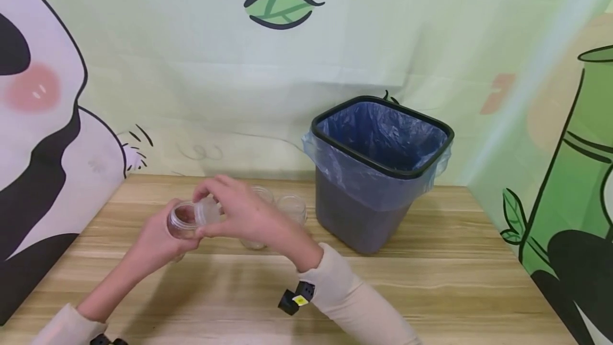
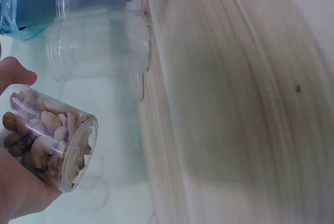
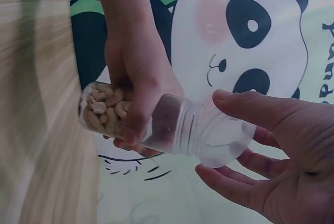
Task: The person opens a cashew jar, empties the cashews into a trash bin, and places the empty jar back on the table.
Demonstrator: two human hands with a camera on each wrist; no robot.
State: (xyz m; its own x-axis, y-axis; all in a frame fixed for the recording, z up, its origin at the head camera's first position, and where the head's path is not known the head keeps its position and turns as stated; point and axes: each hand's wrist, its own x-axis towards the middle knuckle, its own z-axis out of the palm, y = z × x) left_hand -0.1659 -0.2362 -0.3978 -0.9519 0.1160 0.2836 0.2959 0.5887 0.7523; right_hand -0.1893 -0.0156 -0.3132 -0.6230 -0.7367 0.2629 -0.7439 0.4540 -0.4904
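The left hand [image 1: 158, 238] grips a clear plastic jar [image 3: 125, 117] above the table [image 1: 431, 292], its fingers [image 3: 136, 125] curled round the jar body. The jar is tilted onto its side, mouth end turned toward the right hand [image 1: 239, 214]. This attitude presents the translucent lid [image 3: 219, 140] to the right hand's fingers [image 3: 245, 104], which are spread and bent round the lid rim, thumb above and the others below, touching or just beside it. Whether the lid is seated on the thread or partly off cannot be told; the wrist view suggests it sits on the neck. Judged from the hold, one hand steadies the body while the other works the cap.

Contents: the jar is roughly filled at its base end with pale, tan nuts or similar small pieces [image 2: 44, 130], which lie packed against the wall and bottom. The neck end near the lid appears darker and less full.

Beyond the right hand's fingers, two further clear jars [image 1: 292, 209] stand upright on the table, touching or just beside each other. The left wrist view shows both with nothing visible inside them.

To the right of those jars, well apart from both hands, stands a dark bin [image 1: 383, 174] lined with a blue plastic bag [image 1: 383, 132] folded over the rim. No contents are visible in the bag.
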